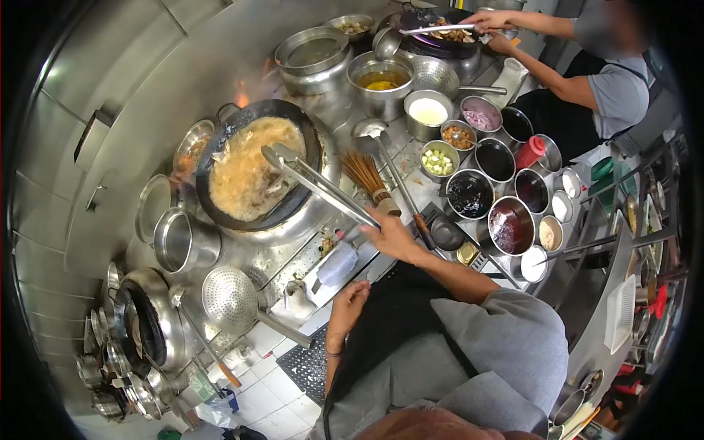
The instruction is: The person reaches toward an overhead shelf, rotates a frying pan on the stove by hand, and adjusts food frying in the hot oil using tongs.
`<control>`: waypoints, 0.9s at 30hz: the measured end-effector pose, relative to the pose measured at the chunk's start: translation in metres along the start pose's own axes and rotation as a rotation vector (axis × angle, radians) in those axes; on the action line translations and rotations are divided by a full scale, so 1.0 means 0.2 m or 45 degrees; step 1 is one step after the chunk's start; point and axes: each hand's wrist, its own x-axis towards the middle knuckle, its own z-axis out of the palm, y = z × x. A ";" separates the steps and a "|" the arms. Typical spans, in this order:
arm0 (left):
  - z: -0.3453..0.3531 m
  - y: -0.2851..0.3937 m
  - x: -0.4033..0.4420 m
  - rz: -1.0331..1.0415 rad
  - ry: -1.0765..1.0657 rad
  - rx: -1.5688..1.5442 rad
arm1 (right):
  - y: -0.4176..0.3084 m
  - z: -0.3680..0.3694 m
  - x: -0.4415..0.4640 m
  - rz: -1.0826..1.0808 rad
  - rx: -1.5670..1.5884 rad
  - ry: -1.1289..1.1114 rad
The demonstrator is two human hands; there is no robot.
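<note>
Tongs [334,194] at frame centre are clamped in the right hand [394,236], left hand [348,308] held loosely open — likely light, springy, greasy, best gripped rearward.

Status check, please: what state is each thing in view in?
Large wok, full of bubbling liquid
Flame, lit beyond it
Tongs, tips apart over that wok
Right hand, gripping the tongs
Left hand, loosely curled, seemingly empty
Strainer, set down
Pot beside strainer, uncovered, seemingly empty
Far wok, uncovered, holding food
Yellow-liquid pot, uncovered
</note>
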 end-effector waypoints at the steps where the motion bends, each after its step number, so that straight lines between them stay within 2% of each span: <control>1: 0.00 -0.02 -0.01 -0.028 0.002 -0.050 | 0.00 0.03 -0.04 0.016 0.151 -0.004; 2: -0.01 -0.02 -0.02 -0.059 0.003 -0.095 | 0.02 0.07 -0.08 -0.014 0.213 0.002; 5: -0.08 -0.02 -0.05 -0.103 -0.034 0.001 | -0.03 0.14 -0.15 0.360 0.452 -0.251; 6: -0.09 -0.03 -0.06 -0.145 -0.036 -0.003 | -0.10 0.11 -0.17 0.577 0.571 -0.375; 8: -0.11 -0.03 -0.07 -0.224 -0.040 -0.006 | -0.14 0.15 -0.17 0.463 0.528 -0.340; 11: -0.08 -0.03 -0.07 -0.099 -0.011 -0.079 | -0.09 0.22 -0.19 0.297 0.493 -0.289; 13: -0.06 -0.01 -0.06 -0.107 -0.030 -0.047 | -0.03 0.27 -0.19 0.135 0.497 -0.294; 20: -0.05 -0.01 -0.09 -0.125 -0.002 -0.016 | 0.10 0.33 -0.25 -0.085 0.232 -0.147; 27: -0.03 -0.04 -0.12 -0.181 0.051 -0.078 | 0.08 0.28 -0.25 -0.123 0.157 -0.229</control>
